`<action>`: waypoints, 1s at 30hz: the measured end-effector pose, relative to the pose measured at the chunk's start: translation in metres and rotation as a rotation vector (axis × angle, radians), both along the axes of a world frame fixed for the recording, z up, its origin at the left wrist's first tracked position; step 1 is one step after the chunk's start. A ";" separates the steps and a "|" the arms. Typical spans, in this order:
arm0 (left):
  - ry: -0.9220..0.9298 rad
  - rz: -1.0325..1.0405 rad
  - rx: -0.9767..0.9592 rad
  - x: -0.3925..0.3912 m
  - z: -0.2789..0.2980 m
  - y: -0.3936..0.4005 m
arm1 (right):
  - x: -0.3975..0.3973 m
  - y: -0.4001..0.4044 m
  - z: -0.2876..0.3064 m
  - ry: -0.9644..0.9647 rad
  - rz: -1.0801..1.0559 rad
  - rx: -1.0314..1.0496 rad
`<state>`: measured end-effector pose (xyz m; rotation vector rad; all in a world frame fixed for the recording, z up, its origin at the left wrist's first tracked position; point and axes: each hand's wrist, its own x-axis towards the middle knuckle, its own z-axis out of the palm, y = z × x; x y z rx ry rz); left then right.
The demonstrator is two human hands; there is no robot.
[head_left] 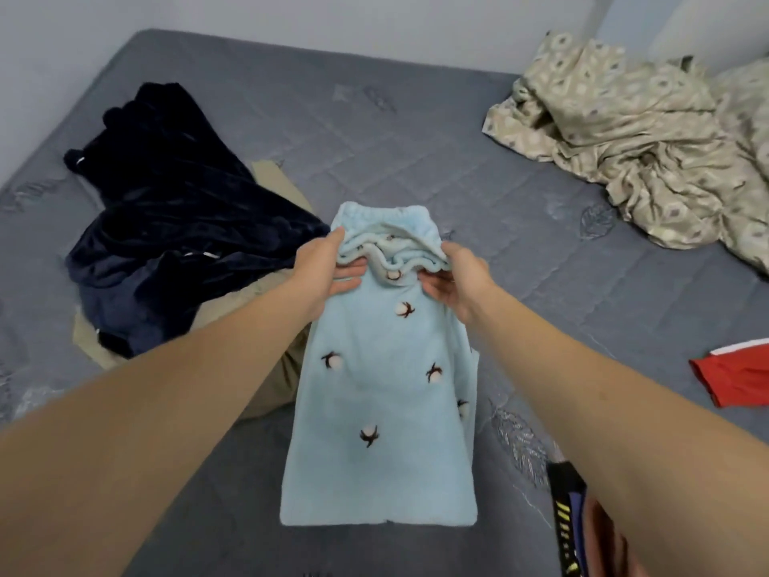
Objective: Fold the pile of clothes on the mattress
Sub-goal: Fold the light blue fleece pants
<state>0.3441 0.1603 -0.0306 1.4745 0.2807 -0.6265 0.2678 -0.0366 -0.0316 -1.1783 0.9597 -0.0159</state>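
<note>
1. Head view: your two hands meet at the ruffled elastic waistband end of the light blue fleece garment [376,393], mid-frame on the grey quilted mattress [416,131].
2. Your left hand [328,266] grips the waistband's left side, thumb on top of the ruffle, fingers underneath.
3. Your right hand [455,283] pinches the waistband's right side, fingers curled under the fabric edge.
4. You hold the waistband end raised and doubled over; the rest of the blue garment lies flat toward you, its hem near the bottom of the frame. It has small brown-and-white cotton-flower patches.
5. Left of it: a dark navy velvety garment [174,226], crumpled, lying on top of a tan garment [270,381] that pokes out beneath it and touches the blue one's left edge.
6. Far right: a rumpled beige patterned sheet [641,147], well apart from your hands.
7. Right edge: a red garment with white trim [732,378], lying on the mattress.
8. Bottom right: a dark item with yellow stripes [564,514], partly hidden by your right forearm; can't tell what it is.
</note>
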 end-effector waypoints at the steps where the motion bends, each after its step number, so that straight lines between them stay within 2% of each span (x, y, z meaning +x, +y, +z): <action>1: -0.030 0.008 -0.002 0.012 -0.001 -0.008 | 0.011 -0.005 -0.002 -0.016 0.017 -0.006; 4: -0.158 0.026 0.053 0.027 -0.012 -0.022 | 0.024 -0.009 -0.019 -0.082 0.050 -0.070; 5: -0.224 -0.018 0.105 0.024 -0.017 -0.023 | 0.021 -0.007 -0.028 -0.086 0.102 -0.180; 7: -0.387 -0.211 0.259 0.004 -0.039 -0.016 | 0.004 0.000 -0.047 -0.063 0.338 -0.586; 9: -0.694 -0.437 0.587 -0.026 -0.070 -0.002 | -0.025 0.014 -0.071 -0.095 0.596 -1.022; 10: -0.859 -0.533 0.756 -0.042 -0.083 0.005 | -0.040 0.023 -0.081 -0.125 0.685 -1.162; 12: -1.020 -0.674 0.951 -0.063 -0.105 0.013 | -0.058 0.043 -0.097 -0.127 0.809 -1.304; 15: -1.042 -0.758 1.045 -0.063 -0.131 0.017 | -0.061 0.049 -0.127 -0.048 0.909 -1.474; 20: -1.106 -0.727 1.095 -0.062 -0.152 0.022 | -0.061 0.049 -0.149 -0.035 0.911 -1.537; 23: -1.049 -0.707 1.055 -0.091 -0.141 0.040 | -0.089 0.051 -0.136 -0.014 0.909 -1.451; 26: -0.842 -0.659 0.949 -0.148 -0.123 0.083 | -0.151 0.054 -0.111 0.081 0.830 -1.285; 28: -0.642 -0.566 0.842 -0.193 -0.109 0.112 | -0.198 0.063 -0.096 0.206 0.666 -1.133; 30: -0.417 -0.428 0.721 -0.230 -0.099 0.132 | -0.234 0.076 -0.083 0.339 0.486 -0.894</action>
